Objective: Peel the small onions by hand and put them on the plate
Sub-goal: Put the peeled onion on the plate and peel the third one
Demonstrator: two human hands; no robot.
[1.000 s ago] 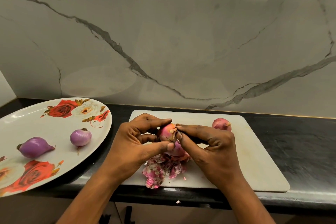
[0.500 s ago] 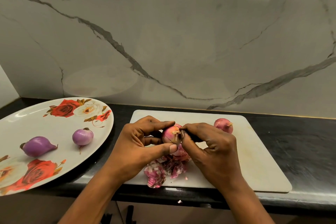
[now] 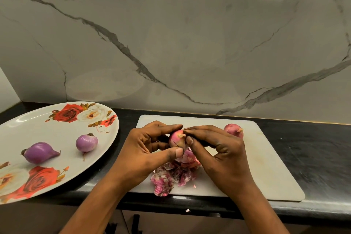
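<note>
The left hand (image 3: 144, 150) is closed around a small onion (image 3: 176, 138) above the white cutting board (image 3: 266, 167), and the right hand (image 3: 224, 150) pinches the dry tip of the same onion with thumb and finger. Below the hands a heap of pink peels (image 3: 171, 176) lies on the board, and one unpeeled onion (image 3: 234, 130) rests near its far edge. On the flowered plate (image 3: 38, 119), at the left on the dark surface (image 3: 313, 157), two peeled purple onions (image 3: 39, 152) lie apart from each other.

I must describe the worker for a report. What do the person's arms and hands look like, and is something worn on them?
The left hand and right hand are bare: no gloves, rings, watch or bracelets visible. Both forearms are bare to the frame edge; no sleeves show. Fingernails are short and unpainted.
</note>
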